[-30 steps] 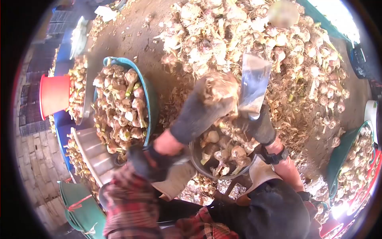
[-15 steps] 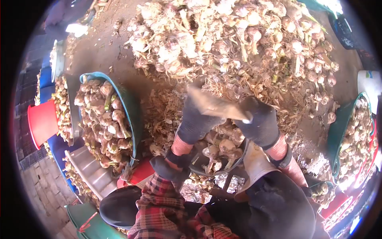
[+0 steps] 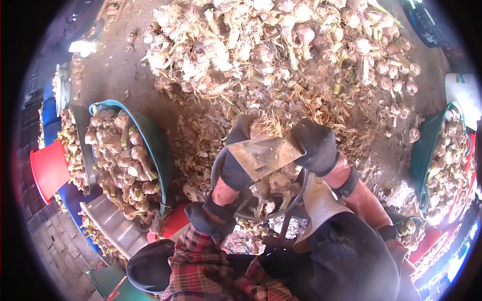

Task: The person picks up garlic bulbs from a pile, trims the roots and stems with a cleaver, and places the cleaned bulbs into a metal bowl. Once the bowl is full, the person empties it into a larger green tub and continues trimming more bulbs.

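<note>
My right hand [image 3: 317,145], in a dark glove, is closed on one end of a broad, flat metal blade [image 3: 266,154] with a small rectangular slot. The blade's face is turned up, and its other end reaches over my left hand [image 3: 236,163]. That hand is also gloved and appears wrapped around a garlic bulb [image 3: 262,126], whose dry roots show just beyond the blade. The blade hides part of the bulb and most of the left fingers. Below both hands, a dark basin [image 3: 268,217] holds several garlic bulbs [image 3: 281,182].
A large heap of garlic [image 3: 281,45] lies ahead on the floor, with loose skins [image 3: 196,135] at its near edge. Full green tubs stand at left [image 3: 164,165] and right [image 3: 420,170]. A red bucket [image 3: 49,170] and a pale plastic crate [image 3: 113,220] are farther left.
The blade, blurred and raised before, has come down toward me and now shows its flat face. The garlic bulb's roots are in clearer view. The whole scene has shifted slightly left.
</note>
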The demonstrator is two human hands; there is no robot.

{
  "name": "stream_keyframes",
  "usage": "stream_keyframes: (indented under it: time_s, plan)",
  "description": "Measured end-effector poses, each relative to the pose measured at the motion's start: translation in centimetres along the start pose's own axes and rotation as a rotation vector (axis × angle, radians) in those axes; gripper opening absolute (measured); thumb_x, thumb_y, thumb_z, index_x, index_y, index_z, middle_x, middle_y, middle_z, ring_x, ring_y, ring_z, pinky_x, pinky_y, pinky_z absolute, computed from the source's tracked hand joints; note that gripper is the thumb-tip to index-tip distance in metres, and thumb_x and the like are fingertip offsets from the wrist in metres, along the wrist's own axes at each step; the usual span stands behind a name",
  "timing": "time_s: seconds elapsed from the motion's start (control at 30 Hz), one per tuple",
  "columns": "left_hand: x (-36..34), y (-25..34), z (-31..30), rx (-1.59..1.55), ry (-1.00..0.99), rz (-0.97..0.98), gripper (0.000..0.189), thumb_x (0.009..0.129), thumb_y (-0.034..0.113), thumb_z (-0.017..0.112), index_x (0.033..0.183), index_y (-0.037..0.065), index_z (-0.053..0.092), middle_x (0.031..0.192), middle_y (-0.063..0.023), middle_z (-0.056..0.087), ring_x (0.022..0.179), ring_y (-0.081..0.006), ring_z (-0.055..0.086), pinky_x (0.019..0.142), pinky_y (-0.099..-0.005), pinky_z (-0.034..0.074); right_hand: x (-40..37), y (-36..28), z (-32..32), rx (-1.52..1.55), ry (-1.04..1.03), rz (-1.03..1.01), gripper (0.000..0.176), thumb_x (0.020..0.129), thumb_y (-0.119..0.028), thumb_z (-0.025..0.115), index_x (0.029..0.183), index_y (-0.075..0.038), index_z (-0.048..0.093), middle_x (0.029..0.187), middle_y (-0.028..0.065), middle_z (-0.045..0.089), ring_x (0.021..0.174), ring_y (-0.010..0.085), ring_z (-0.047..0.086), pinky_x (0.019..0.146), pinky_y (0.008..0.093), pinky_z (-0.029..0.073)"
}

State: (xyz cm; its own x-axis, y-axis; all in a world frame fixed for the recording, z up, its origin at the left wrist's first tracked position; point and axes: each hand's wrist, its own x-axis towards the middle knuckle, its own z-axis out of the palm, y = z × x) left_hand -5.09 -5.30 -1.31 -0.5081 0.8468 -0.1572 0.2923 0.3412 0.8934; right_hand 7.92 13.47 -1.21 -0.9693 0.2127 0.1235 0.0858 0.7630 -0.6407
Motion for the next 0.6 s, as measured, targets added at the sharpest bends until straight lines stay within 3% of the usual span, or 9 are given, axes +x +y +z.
stream_keyframes:
  time_s: [0.03,0.17,0.23,0.3,0.37,0.43,0.47,0.53,0.6]
  plan:
    - [0.7,1.8,-0.2,-0.081,-0.033,-0.116,0.076,0.059,0.023,0.082,0.122,-0.002,0.047,0.115,-0.0180,0.055,0.106,-0.0283,0.057,0.091,-0.0354,0.045,0.0,0.2,0.2,0.000,-0.003,-0.001,0.032,0.062,-0.027,0.072,0.084,-0.008,0.060,0.076,0.0089,0.055,0.068,0.0288,0.060,0.054,0.0395,0.048]
    - [0.8,3.0,0.9,-0.356,0.154,-0.072,0.066,0.061,0.017,0.082,0.115,-0.001,0.049,0.101,-0.0113,0.061,0.092,-0.0205,0.061,0.081,-0.0304,0.049,0.1,0.6,1.2,0.031,0.084,-0.112,0.025,0.063,-0.030,0.070,0.075,-0.010,0.060,0.075,0.0070,0.054,0.068,0.0261,0.059,0.054,0.0383,0.048]
    - [0.2,2.2,0.0,-0.046,-0.016,-0.102,0.069,0.062,0.016,0.082,0.119,-0.001,0.047,0.106,-0.0109,0.061,0.095,-0.0186,0.061,0.083,-0.0306,0.050,0.4,0.5,1.8,0.020,0.108,-0.132,0.024,0.063,-0.031,0.069,0.073,-0.011,0.060,0.075,0.0063,0.054,0.068,0.0254,0.059,0.054,0.0378,0.048]
    - [-0.4,2.8,0.7,-0.673,0.121,-0.300,0.076,0.066,0.015,0.082,0.127,-0.001,0.042,0.112,-0.0122,0.061,0.101,-0.0201,0.061,0.087,-0.0334,0.051,0.3,0.5,2.0,-0.005,0.060,-0.080,0.024,0.063,-0.031,0.068,0.073,-0.011,0.059,0.076,0.0055,0.055,0.069,0.0251,0.059,0.054,0.0372,0.049]
    - [-0.5,4.3,0.3,-0.607,0.061,-0.147,0.079,0.067,0.016,0.082,0.130,-0.001,0.037,0.113,-0.0134,0.060,0.103,-0.0216,0.061,0.088,-0.0358,0.051,0.7,2.1,1.9,0.019,0.116,-0.126,0.019,0.068,-0.027,0.066,0.075,-0.010,0.060,0.074,0.0070,0.058,0.067,0.0258,0.061,0.054,0.0372,0.051]
    - [-1.5,6.0,-0.9,-0.453,-0.076,0.131,0.087,0.068,0.017,0.081,0.136,-0.001,0.029,0.115,-0.0157,0.059,0.107,-0.0246,0.060,0.091,-0.0406,0.050,-0.9,6.7,3.4,-0.183,-0.110,0.322,0.015,0.072,-0.024,0.064,0.077,-0.010,0.060,0.070,0.0095,0.061,0.063,0.0270,0.063,0.055,0.0379,0.052]
    - [-2.8,5.5,0.3,-0.828,0.120,-0.102,0.086,0.067,0.023,0.083,0.132,-0.002,0.033,0.112,-0.0144,0.060,0.106,-0.0240,0.060,0.090,-0.0397,0.050,-1.6,5.7,2.7,-0.124,0.005,0.404,0.014,0.072,-0.020,0.065,0.077,-0.007,0.060,0.068,0.0127,0.061,0.059,0.0300,0.061,0.053,0.0385,0.050]
    - [-0.2,6.6,-1.6,-0.370,0.036,-0.138,0.077,0.071,0.026,0.081,0.128,-0.003,0.039,0.111,-0.0125,0.061,0.104,-0.0232,0.060,0.089,-0.0389,0.050,-1.3,3.2,0.1,-0.082,0.131,0.467,0.012,0.072,-0.015,0.065,0.078,-0.005,0.062,0.069,0.0132,0.062,0.054,0.0292,0.061,0.050,0.0370,0.050]
    - [1.5,5.5,-1.5,-0.225,0.032,-0.055,0.068,0.071,0.025,0.082,0.124,0.000,0.047,0.110,-0.0107,0.061,0.103,-0.0200,0.060,0.089,-0.0369,0.050,-0.3,1.5,-0.5,-0.064,0.149,0.212,0.016,0.069,-0.020,0.067,0.079,-0.008,0.061,0.073,0.0093,0.062,0.058,0.0251,0.063,0.051,0.0360,0.050]
